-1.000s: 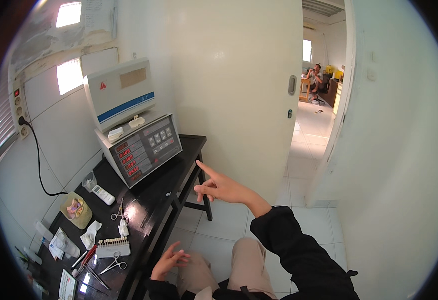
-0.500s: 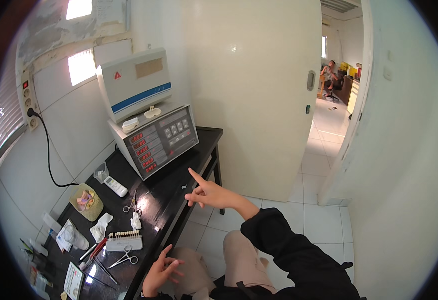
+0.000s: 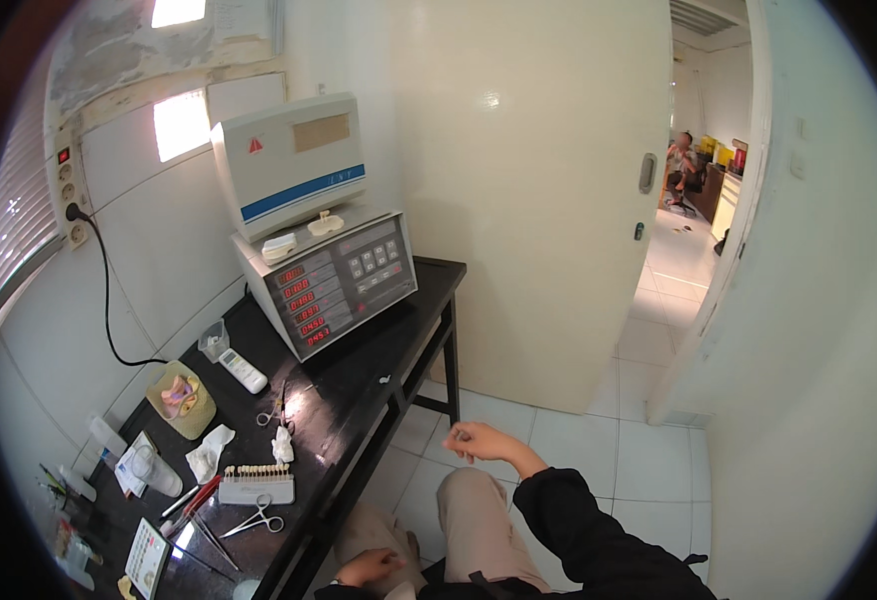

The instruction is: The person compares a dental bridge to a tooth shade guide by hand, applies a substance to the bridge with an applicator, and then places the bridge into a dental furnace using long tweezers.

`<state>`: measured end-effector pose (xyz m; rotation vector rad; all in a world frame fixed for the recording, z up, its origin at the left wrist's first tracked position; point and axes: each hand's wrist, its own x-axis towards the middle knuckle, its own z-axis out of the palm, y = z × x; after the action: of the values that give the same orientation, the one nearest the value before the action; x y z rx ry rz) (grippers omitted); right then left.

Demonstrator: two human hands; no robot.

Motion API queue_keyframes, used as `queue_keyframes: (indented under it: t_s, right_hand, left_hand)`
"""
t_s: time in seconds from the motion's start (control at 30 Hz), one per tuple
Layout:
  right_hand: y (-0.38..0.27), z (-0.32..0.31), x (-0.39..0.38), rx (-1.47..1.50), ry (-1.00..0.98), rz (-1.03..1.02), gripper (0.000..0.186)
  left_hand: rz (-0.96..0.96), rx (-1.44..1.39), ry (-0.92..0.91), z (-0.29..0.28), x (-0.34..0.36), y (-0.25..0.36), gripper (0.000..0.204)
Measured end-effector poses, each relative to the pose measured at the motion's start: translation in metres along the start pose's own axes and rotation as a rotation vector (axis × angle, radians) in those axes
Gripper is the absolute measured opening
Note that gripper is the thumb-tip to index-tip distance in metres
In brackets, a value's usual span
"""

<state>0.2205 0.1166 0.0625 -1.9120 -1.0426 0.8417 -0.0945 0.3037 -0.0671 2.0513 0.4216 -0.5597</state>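
Note:
My right hand (image 3: 484, 442) hangs above the floor beyond my right knee, fingers loosely curled in, with nothing seen in it. On my left thigh my left hand (image 3: 371, 567) lies with its fingers stretched out, holding nothing. Nearest to the hands is the black table (image 3: 354, 440). It bears a dental furnace (image 3: 329, 280) with red lit digits and a keypad. Two white pieces, one of them a small pad (image 3: 280, 247), sit on the furnace's top ledge. Closer to me are a tooth shade guide (image 3: 257, 488), a pair of locking forceps (image 3: 257, 517) and long tweezers (image 3: 214, 542).
A yellowish basket (image 3: 196, 418) with pink models, a white remote control (image 3: 244, 372), crumpled tissue (image 3: 209, 455) and a glass (image 3: 156, 470) line the wall side. A sliding door (image 3: 529, 220) stands partly open; beyond it a person (image 3: 681, 165) sits in another room.
My right hand has drawn back from in front of the furnace, its pointing finger now curled. My left hand has dropped from the table edge onto my thigh. The view has shifted slightly.

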Motion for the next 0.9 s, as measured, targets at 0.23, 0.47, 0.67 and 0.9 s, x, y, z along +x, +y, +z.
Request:
queue_keyframes:
  t_s: [0.23, 0.47, 0.67, 0.9]
  right_hand:
    - [0.090, 0.081, 0.016, -0.575, 0.011, 0.290, 0.053]
    - [0.100, 0.137, 0.017, -0.705, 0.173, -0.008, 0.058]
    - [0.091, 0.129, 0.049, -0.456, 0.211, 0.054, 0.059]
    - [0.105, 0.134, 0.066, -0.351, 0.219, -0.002, 0.063]
  left_hand:
    - [0.332, 0.177, 0.432, 0.013, 0.014, -0.049, 0.041]
    - [0.223, 0.286, 0.752, 0.029, -0.046, -0.032, 0.036]
    - [0.085, 0.322, 0.816, 0.030, -0.067, -0.032, 0.042]
    - [0.107, -0.122, 0.827, 0.028, -0.084, -0.075, 0.051]
